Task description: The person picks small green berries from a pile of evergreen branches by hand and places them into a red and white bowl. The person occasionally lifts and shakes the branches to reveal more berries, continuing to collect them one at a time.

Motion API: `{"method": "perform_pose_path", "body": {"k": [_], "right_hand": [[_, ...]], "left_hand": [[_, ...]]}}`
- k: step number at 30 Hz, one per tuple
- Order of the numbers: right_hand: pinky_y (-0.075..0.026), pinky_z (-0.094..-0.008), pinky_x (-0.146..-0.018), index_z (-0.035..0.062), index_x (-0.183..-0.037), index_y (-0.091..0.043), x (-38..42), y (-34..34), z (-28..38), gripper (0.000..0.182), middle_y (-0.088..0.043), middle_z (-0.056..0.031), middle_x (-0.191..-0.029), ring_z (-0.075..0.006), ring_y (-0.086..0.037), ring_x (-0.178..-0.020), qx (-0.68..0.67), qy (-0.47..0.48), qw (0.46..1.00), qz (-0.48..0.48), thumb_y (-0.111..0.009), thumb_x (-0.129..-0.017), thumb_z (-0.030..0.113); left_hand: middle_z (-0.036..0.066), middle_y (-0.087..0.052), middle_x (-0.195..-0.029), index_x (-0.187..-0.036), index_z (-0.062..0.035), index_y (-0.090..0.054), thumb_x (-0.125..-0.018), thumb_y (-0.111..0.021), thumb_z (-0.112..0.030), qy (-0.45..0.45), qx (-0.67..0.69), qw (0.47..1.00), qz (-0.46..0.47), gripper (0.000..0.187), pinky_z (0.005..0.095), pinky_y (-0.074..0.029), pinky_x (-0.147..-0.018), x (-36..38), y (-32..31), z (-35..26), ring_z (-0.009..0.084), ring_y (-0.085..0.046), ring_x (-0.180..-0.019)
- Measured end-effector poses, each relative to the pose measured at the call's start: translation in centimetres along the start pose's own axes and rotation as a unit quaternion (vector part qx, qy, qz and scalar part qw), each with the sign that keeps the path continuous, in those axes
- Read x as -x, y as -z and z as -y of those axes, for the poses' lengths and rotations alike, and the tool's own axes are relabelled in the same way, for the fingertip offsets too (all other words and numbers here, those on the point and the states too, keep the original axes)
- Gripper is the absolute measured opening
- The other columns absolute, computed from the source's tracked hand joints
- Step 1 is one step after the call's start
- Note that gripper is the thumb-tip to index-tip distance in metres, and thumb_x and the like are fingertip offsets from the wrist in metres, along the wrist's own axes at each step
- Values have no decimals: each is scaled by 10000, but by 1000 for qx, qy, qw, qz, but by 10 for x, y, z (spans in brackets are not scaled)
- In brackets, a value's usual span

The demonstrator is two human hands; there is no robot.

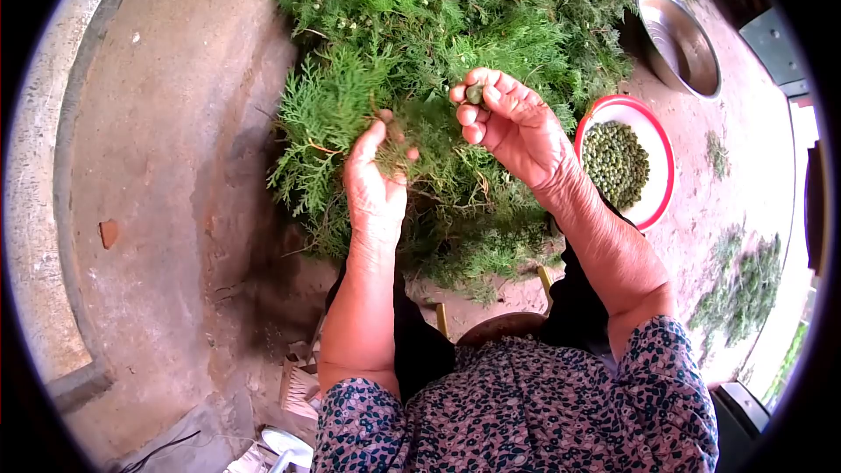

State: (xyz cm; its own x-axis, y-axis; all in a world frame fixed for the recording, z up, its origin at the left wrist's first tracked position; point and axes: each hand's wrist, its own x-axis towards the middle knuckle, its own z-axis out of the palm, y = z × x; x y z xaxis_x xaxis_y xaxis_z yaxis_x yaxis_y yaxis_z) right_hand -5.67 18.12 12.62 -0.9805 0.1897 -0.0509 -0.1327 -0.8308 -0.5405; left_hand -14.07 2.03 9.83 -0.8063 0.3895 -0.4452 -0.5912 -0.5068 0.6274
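Observation:
My left hand [377,171] is closed around a green feathery sprig [337,114], over the near side of a large heap of evergreen branches [517,44]. To its right, my right hand [517,123] is raised above the heap, its fingertips pinching a small green-brown cone [475,94]. Just beyond my right wrist, a white basin with a red rim [669,158] holds many small round green cones [613,162].
An empty metal bowl [679,42] stands tilted at the upper right. Loose green sprigs [745,285] lie on the floor at right. A brick fragment [108,233] rests on the concrete at left. Yellowish stool legs [441,320] show near my knees.

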Motion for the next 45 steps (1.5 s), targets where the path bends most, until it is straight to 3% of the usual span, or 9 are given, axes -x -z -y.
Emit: {"method": "perform_pose_path", "body": {"k": [5, 9, 13, 21, 23, 27, 31, 37, 45], "right_hand": [[-434, -256, -502, 40, -834, -529, 6, 5, 1, 215, -544, -93, -829, -153, -538, -668, -40, -17, 998, -43, -558, -852, 252], [-376, -232, -384, 39, -842, -576, 11, 25, -25, 225, -546, -35, -660, -117, -507, -488, 119, -136, 948, -260, -574, -841, 264], [-344, -234, -370, 59, -1102, -532, 9, 14, -48, 281, -543, -33, -661, -119, -512, -493, 150, -188, 951, -197, -570, -848, 174], [-316, -208, -321, 59, -809, -531, -4, 15, -53, 163, -530, -23, -594, -111, -479, -410, 138, -139, 963, -185, -624, -816, 192], [-309, -208, -309, 58, -793, -520, -4, 12, -50, 167, -530, -25, -584, -109, -472, -393, 131, -131, 957, -221, -627, -814, 184], [-318, -232, -339, 41, -718, -493, -1, 13, -37, 204, -533, -61, -605, -134, -481, -435, 126, -109, 950, -265, -620, -819, 166], [-320, -241, -348, 37, -733, -484, -2, 16, -31, 215, -525, -83, -607, -150, -476, -435, 111, -122, 955, -248, -610, -826, 184], [-345, -236, -328, 31, -801, -464, -5, 19, -22, 209, -519, -68, -599, -137, -475, -418, 123, -102, 948, -277, -619, -818, 170], [-333, -231, -304, 14, -798, -459, -5, 15, -39, 202, -499, -58, -580, -134, -459, -395, 164, -91, 938, -292, -621, -813, 134]], "left_hand": [[31, -541, -756, -924, -64, -559, -851, -529, -182, 8, 52, 999, 13, 142, 316, -443, -580, -12, 13, -13, 152, -492, -671], [74, -486, -742, -946, -43, -482, -895, -448, -177, 32, 165, 985, 25, 148, 322, -419, -580, -17, 18, -17, 178, -436, -667], [71, -522, -728, -893, -50, -497, -886, -474, -163, 50, 192, 979, 54, 116, 305, -428, -565, -19, 19, -13, 175, -474, -647], [101, -561, -801, -960, -33, -499, -888, -476, -214, 82, 148, 977, 132, 196, 378, -505, -627, -15, 24, -15, 262, -572, -736], [123, -582, -878, -1031, -20, -492, -878, -494, -219, -27, 136, 990, -9, 251, 398, -521, -683, -5, 8, -28, 291, -586, -791], [155, -566, -927, -1045, 61, -461, -890, -465, -123, -122, 143, 979, -74, 240, 411, -495, -814, -23, 36, -50, 255, -579, -817], [147, -559, -926, -1006, 82, -488, -891, -446, -59, -97, 197, 972, -82, 186, 401, -479, -813, -20, 38, -57, 242, -569, -821], [54, -570, -1037, -1038, -65, -563, -817, -602, -161, -216, -59, 964, -142, 244, 364, -380, -857, -7, 37, -58, 176, -504, -988], [137, -560, -1055, -1117, 21, -454, -872, -489, -78, -590, -238, 747, -196, 267, 326, -385, -887, 16, 6, -54, 200, -505, -1010]]}}
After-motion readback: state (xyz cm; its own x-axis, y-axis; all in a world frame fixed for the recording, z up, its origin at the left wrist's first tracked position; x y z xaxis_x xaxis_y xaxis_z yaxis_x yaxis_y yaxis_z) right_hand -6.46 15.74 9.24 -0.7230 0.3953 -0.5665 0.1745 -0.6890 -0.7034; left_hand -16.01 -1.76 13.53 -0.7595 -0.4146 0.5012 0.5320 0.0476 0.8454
